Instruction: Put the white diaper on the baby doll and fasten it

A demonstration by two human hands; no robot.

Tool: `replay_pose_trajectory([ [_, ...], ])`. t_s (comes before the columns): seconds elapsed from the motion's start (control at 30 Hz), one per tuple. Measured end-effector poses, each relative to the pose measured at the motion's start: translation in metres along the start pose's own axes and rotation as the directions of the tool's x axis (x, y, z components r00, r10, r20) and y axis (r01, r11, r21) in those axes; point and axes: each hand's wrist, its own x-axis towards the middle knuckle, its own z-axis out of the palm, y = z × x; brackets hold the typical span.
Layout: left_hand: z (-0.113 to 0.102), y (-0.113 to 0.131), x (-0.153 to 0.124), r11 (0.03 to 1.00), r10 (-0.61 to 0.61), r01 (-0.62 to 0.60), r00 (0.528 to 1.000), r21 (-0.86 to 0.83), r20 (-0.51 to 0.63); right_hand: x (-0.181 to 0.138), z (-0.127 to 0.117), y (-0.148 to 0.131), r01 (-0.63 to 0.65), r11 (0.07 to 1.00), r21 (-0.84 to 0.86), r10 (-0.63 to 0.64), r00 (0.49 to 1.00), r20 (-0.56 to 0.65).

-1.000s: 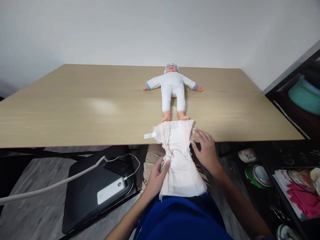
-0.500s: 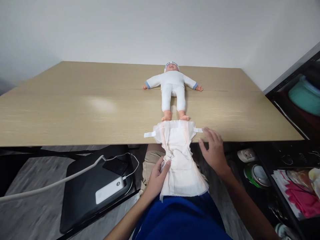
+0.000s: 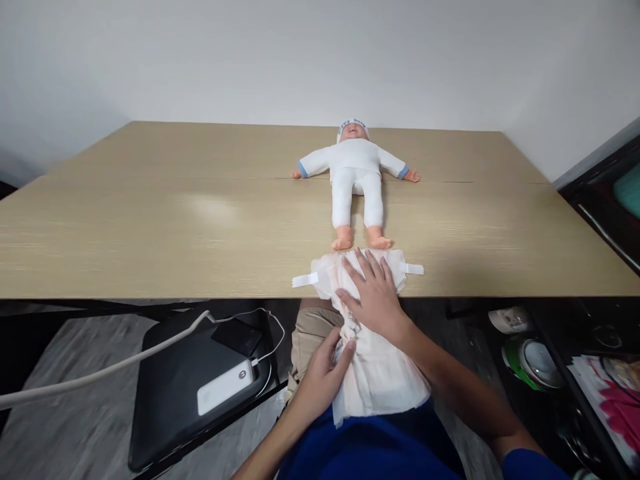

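Note:
An unfolded white diaper [image 3: 385, 387] hangs from the table's front edge down to my lap, its back part flat on the tabletop. Both fastening tabs stick out sideways. My left hand [image 3: 325, 370] pinches the diaper's gathered left edge below the table edge, thumb on top. Spread flat on the upper part of the diaper lies my right hand [image 3: 373, 290], fingers pointing toward the doll. The baby doll [image 3: 356, 160], in a white suit with blue cuffs and a printed cap, lies on its back just beyond, feet close to the diaper.
The wooden table [image 3: 200, 240] reaches back to a white wall. Below left, a black seat [image 3: 165, 400] carries a white power bank [image 3: 225, 387] with a cable and a dark phone [image 3: 237, 337]. To the right, a dark shelf holds a can [image 3: 540, 363] and papers [image 3: 593, 387].
My right hand has moved left from beside the right tab onto the upper part of the diaper. My left hand keeps its hold on the edge. The view has shifted slightly.

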Motion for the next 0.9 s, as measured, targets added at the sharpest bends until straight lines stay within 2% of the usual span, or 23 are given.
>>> replay_pose_trajectory([
  [0.1,-0.027,0.015,0.008,0.914,0.187,-0.182,0.982,0.363,0.023,-0.001,0.002,-0.001,0.003,1.0,-0.008,-0.004,1.0,-0.014],
  [0.17,-0.048,0.026,0.018,0.819,0.347,-0.299,0.938,0.49,-0.008,-0.002,0.001,-0.002,0.006,1.0,-0.011,-0.006,1.0,-0.023],
  [0.23,-0.07,0.035,0.036,0.729,0.485,-0.381,0.874,0.569,-0.037,-0.002,0.001,-0.003,0.004,1.0,-0.013,-0.004,1.0,-0.031],
  [0.3,-0.09,0.042,0.066,0.627,0.588,-0.437,0.808,0.645,-0.024,-0.002,0.002,-0.003,0.0,1.0,-0.013,0.0,0.999,-0.036],
  [0.4,-0.114,0.049,0.13,0.413,0.676,-0.465,0.733,0.783,0.078,-0.001,0.004,-0.003,-0.002,1.0,-0.012,0.002,0.999,-0.046],
  [0.5,-0.124,0.057,0.199,0.154,0.653,-0.495,0.7,0.855,0.288,-0.002,0.005,-0.003,-0.002,1.0,-0.012,0.001,0.998,-0.068],
  [0.6,-0.119,0.07,0.242,-0.04,0.545,-0.602,0.656,0.797,0.523,-0.003,0.006,-0.003,0.004,1.0,-0.011,-0.005,0.996,-0.092],
  [0.73,-0.106,0.086,0.259,-0.177,0.443,-0.704,0.567,0.687,0.695,-0.004,0.009,-0.003,0.013,1.0,-0.014,-0.014,0.993,-0.119],
  [0.9,-0.1,0.09,0.267,-0.243,0.453,-0.745,0.479,0.621,0.752,-0.005,0.011,-0.003,0.016,1.0,-0.02,-0.018,0.991,-0.131],
])
